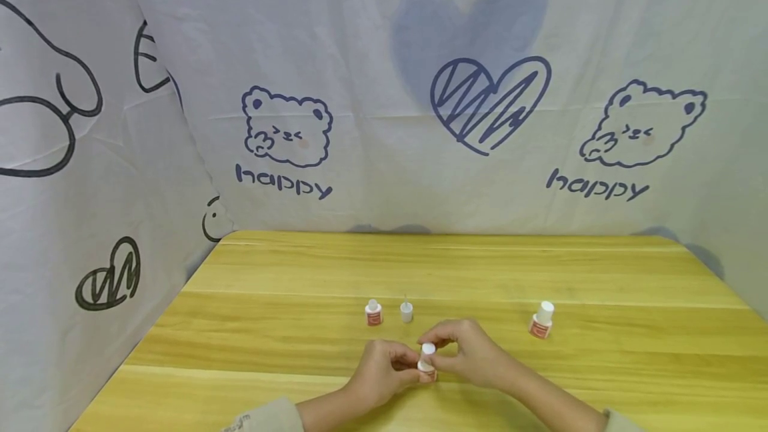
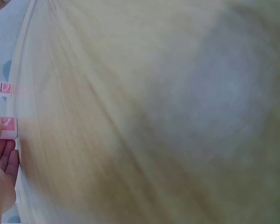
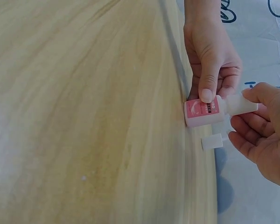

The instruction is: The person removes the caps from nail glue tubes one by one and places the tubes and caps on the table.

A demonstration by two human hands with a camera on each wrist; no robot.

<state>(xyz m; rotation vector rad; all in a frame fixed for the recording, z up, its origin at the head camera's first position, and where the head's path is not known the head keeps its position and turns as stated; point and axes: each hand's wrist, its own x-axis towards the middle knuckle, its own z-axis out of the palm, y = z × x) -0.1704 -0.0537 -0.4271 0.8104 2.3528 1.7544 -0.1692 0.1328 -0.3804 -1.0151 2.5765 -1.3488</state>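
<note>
White bottle (image 3: 201, 114) — pink label (image 3: 195, 109), white cap (image 3: 241, 107) atop — upright between both hands (image 1: 377, 375) (image 1: 474, 355)

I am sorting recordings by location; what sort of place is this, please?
Probably an indoor tabletop work area, its exact use unclear: a wood-grain table, printed cloth hanging behind it, and small labelled bottles on top.

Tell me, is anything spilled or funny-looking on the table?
I see no spill. The leftmost bottle looks odd, though: it stands without a cap. A loose white cap sits beside it, upside down, its thin pin pointing up.
</note>
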